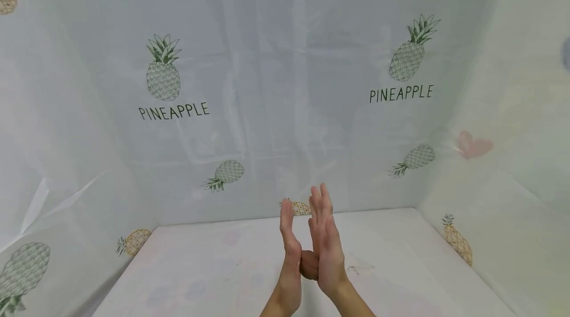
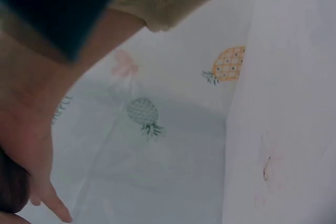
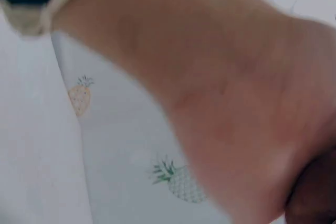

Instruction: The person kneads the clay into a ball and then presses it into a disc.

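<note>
A smooth brown lump [image 1: 309, 265], rounded and clay-like, sits between my two palms above the white table. My left hand [image 1: 291, 257] stands upright on its left side, palm against the lump, fingers pointing up. Facing it, my right hand [image 1: 328, 257] presses from the other side with its fingers extended upward. The fingertips of the two hands stay apart. In the left wrist view the dark lump [image 2: 11, 184] shows at the left edge, partly cut off. The right wrist view catches only part of the lump [image 3: 315, 198] at the lower right, against a palm.
The white tabletop [image 1: 200, 267] lies below the hands, with faint brownish marks [image 1: 359, 269] to their right. A pale sheet [image 1: 276, 84] printed with pineapples hangs behind the table, and similar sheeting encloses the left and right sides.
</note>
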`<state>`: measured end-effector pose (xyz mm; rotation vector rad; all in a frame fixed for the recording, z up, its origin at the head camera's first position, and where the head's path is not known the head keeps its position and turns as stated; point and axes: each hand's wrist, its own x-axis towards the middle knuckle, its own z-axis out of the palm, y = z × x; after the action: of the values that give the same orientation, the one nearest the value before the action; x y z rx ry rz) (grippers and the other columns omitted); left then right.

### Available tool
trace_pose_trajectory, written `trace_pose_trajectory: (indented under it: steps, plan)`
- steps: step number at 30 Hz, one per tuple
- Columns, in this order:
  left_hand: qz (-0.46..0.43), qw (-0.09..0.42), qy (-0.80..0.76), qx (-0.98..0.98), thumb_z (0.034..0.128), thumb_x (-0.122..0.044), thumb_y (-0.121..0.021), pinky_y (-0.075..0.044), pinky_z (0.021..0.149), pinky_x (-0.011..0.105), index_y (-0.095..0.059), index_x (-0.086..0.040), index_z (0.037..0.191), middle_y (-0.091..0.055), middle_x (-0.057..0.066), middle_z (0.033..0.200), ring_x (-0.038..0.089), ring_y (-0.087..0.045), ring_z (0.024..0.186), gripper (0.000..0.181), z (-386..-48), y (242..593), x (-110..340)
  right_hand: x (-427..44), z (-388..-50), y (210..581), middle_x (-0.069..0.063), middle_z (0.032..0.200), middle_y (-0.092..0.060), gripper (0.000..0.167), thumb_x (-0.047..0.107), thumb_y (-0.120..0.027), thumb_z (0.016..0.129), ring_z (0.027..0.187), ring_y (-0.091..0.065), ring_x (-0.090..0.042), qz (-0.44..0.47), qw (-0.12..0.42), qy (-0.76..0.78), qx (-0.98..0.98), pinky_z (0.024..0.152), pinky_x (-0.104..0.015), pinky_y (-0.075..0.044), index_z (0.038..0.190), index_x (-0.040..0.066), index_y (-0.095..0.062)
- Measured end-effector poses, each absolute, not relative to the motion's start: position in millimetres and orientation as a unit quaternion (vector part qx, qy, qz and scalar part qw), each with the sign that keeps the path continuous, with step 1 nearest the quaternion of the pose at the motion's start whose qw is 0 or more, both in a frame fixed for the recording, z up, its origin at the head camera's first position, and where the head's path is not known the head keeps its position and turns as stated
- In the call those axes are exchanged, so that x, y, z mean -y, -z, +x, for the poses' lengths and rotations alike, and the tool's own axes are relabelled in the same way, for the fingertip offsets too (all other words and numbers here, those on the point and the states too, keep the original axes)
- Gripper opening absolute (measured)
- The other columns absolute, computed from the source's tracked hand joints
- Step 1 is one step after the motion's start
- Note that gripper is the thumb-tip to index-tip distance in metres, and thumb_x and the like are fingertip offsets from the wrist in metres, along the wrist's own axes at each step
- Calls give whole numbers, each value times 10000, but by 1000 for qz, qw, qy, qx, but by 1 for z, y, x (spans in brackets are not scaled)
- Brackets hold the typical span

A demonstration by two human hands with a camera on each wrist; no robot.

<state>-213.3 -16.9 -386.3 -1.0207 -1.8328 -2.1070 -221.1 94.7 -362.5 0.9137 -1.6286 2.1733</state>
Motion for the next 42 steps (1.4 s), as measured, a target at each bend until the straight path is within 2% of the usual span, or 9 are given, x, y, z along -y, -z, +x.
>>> trace_pose_trajectory:
  steps: [5,9,13,26,29,32,35,38,42]
  plan:
    - [-371,81,712,590,1138,-457,-103,-423,1063,346,149,-447,1671,199,-132,1742,29,-581,998,590,-210,380,19,-95,-229,369,53,1790,35,586,414,4,1131,1646,102,-244,313,139,-750,566,1259,-626,148,1707,353,98]
    - [-383,107,711,580,1144,-422,-144,-341,1159,400,136,-411,1685,186,-135,1748,-12,-486,1328,609,-209,375,22,-88,-230,375,-26,1784,94,587,390,16,1132,1638,124,-334,339,92,-749,562,1282,-607,94,1696,317,160]
    - [-381,120,723,564,1131,-357,-222,112,1228,563,148,-395,1685,242,-175,1737,114,254,1582,667,-214,371,27,-82,-223,378,-17,1778,131,563,437,28,1131,1638,108,-326,338,25,-738,584,1320,-442,-20,1668,421,196]
    - [-257,287,641,664,1063,-505,-365,93,1161,712,10,-332,1718,16,-86,1780,187,128,1578,774,-248,381,46,-72,-205,370,-64,1784,45,512,526,-38,1137,1623,176,-340,300,-83,-745,590,1245,-712,93,1600,612,165]
    - [-224,355,591,689,1079,-527,-369,108,1165,708,-25,-256,1725,-35,-56,1785,235,61,1609,781,-256,386,51,-69,-201,370,-183,1324,-577,515,525,-34,1136,1631,137,-343,293,-68,-745,595,1244,-699,119,1604,600,167]
    - [-210,383,562,702,1092,-540,-363,128,1177,702,-43,-232,1725,-58,-44,1784,236,5,1626,774,-261,388,53,-68,-196,367,-79,743,-394,507,538,-17,1131,1463,-340,-215,282,-45,-737,612,1250,-686,95,1598,610,166]
    - [-209,382,553,710,1110,-505,-345,131,1170,706,-57,-233,1725,-74,-47,1784,219,-32,1626,731,-261,390,49,-69,-192,363,-94,730,-453,509,532,-20,1132,997,-514,-132,274,-20,-733,623,1244,-686,87,1598,608,169]
    - [-219,370,547,718,1138,-442,-309,136,1163,714,-67,-217,1725,-93,-8,1786,220,-55,1629,674,-260,395,40,-74,-192,361,-133,1305,-624,525,507,-39,1135,951,-620,-80,271,18,-732,625,1218,-714,109,1618,578,153]
    - [-243,320,558,726,1164,-440,-211,129,1175,687,-44,-235,1727,-125,-37,1771,86,-140,1596,622,-254,404,26,-78,-199,362,115,1771,92,568,445,-76,1126,1001,-582,-128,277,93,-726,623,1166,-677,57,1658,517,109]
